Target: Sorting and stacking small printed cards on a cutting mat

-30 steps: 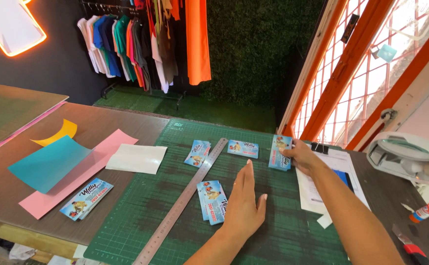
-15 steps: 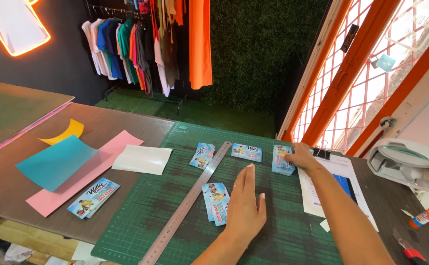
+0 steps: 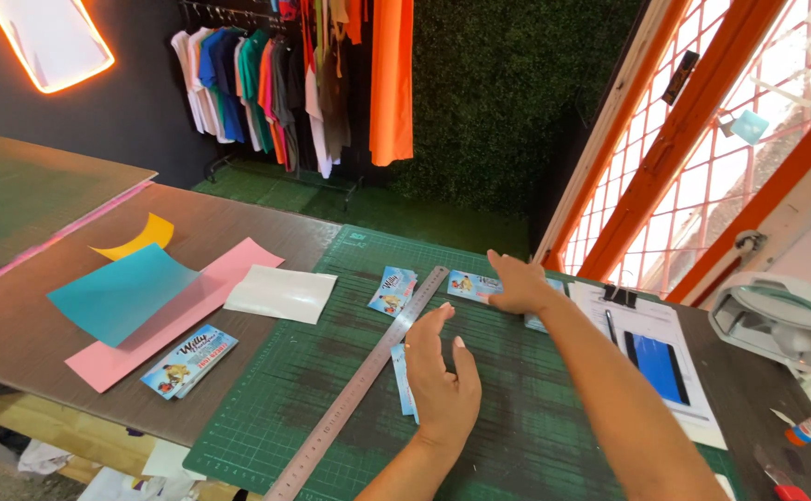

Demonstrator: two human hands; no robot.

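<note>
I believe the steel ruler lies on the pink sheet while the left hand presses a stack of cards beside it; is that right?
Not quite: the head view shows the steel ruler lying on the green cutting mat, not the pink sheet. The left hand does press the cards beside it.

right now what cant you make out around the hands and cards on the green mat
- Head view: the cards under the left hand are mostly covered by the palm; only a blue edge shows.
- The card stack under the right hand is hidden by the fingers and wrist.
- The steel ruler is cut off by the bottom edge.
- The clipboard is partly hidden by the right forearm.
</note>
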